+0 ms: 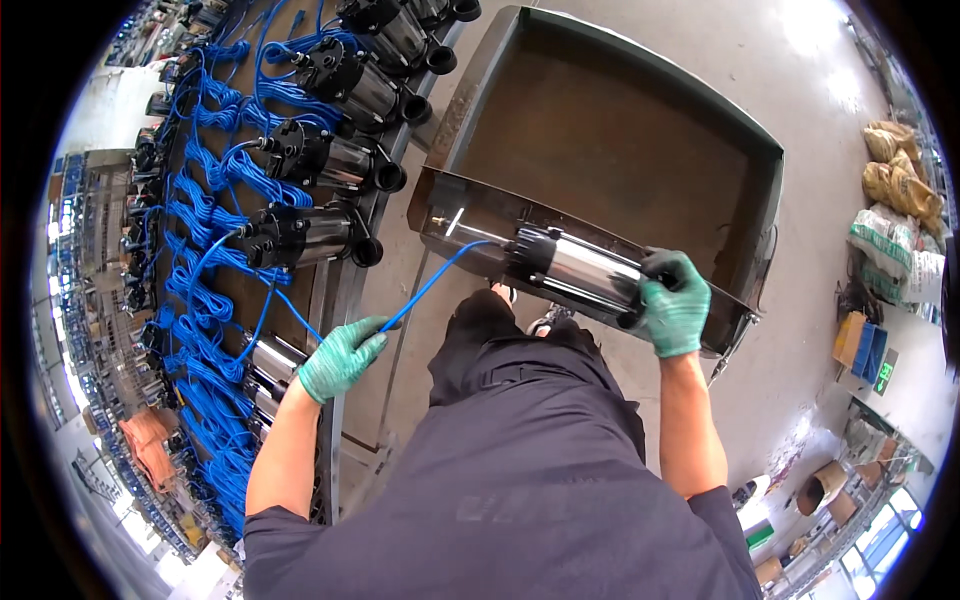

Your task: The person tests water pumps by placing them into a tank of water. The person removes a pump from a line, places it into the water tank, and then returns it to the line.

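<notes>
A submersible pump (pixel 590 268) with a shiny steel body and black ends lies on its side over the narrow trough (pixel 470 195) along the near side of a metal tank. My right hand (pixel 676 303), in a green glove, is closed on the black end at the pump's right. From the pump's left end a blue cable (pixel 432 277) runs down to my left hand (pixel 340 360), also gloved in green, whose fingers pinch it. Where the cable goes beyond the left hand is partly hidden.
The open metal tank (pixel 475 95) stands ahead of me. To the left, a long bench (pixel 318 300) carries several similar pumps (pixel 312 236) and bundled blue cables (pixel 205 390). Sacks (pixel 895 240) and a blue-and-tan box (pixel 862 345) sit at the far right.
</notes>
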A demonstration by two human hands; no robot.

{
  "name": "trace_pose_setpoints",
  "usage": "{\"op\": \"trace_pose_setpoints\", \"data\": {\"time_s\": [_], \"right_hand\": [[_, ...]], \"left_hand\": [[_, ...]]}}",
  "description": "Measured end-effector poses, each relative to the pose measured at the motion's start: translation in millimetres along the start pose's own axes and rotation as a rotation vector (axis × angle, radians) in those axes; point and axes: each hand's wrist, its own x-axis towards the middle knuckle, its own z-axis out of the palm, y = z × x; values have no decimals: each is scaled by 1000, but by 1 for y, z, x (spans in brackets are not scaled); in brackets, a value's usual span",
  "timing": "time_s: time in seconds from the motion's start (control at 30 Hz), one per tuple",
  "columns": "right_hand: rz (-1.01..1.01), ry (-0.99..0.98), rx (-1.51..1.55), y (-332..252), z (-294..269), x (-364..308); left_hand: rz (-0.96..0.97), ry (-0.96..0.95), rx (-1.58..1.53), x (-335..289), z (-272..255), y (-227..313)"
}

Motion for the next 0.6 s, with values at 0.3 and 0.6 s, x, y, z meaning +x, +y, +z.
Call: {"op": "trace_pose_setpoints", "data": {"time_s": [0.3, 0.6], "right_hand": [[51, 258, 9, -49, -58, 45], [-100, 144, -468, 31, -34, 141]], "left_hand": [[512, 412, 89, 121, 15, 95], [801, 526, 507, 269, 25, 92]]}}
